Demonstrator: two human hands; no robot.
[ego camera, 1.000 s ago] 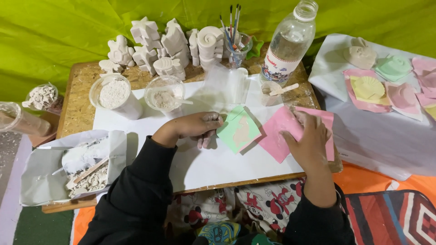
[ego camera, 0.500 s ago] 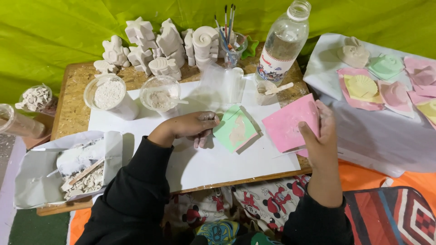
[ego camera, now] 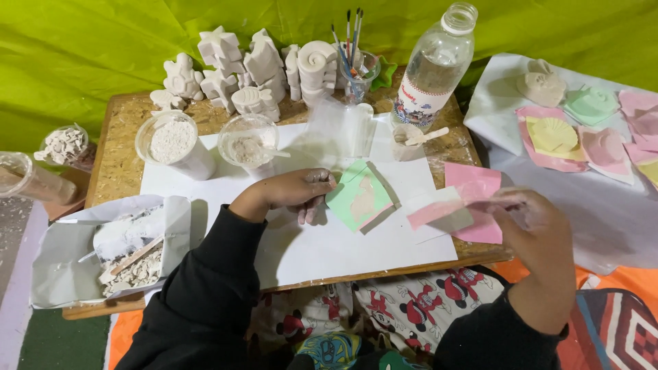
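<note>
Bright green cloth (ego camera: 82, 41) hangs behind a low wooden table (ego camera: 116, 164), and most of the tabletop is covered by a big white sheet of paper (ego camera: 329, 247). Left hand (ego camera: 301, 190) rests knuckles-down on that paper with the fingers curled under, pressed against the left edge of a green mould (ego camera: 358, 199) lying flat in the middle of the sheet; it touches the mould rather than holding it. Right hand (ego camera: 531, 219) is lifted off the table at the near right, pinching a pink mould (ego camera: 473, 199) by its right edge, so the thing sits tilted above the right end of the paper. It's motion-blurred, so the finger placement isn't clear.

Far side of the table has a cluster of white plaster figures (ego camera: 253, 68), a cup of paintbrushes (ego camera: 353, 68), and a clear plastic bottle (ego camera: 432, 68) with a white cap standing to the right of them. Two tubs sit nearer, one with white powder (ego camera: 171, 140) and one with a stick in it (ego camera: 248, 144). Near left there's a folded paper tray (ego camera: 62, 274) with plaster scraps and a wooden stick. Off to the right, a white cloth (ego camera: 589, 212) carries more moulds in pink, yellow and green (ego camera: 589, 130).
</note>
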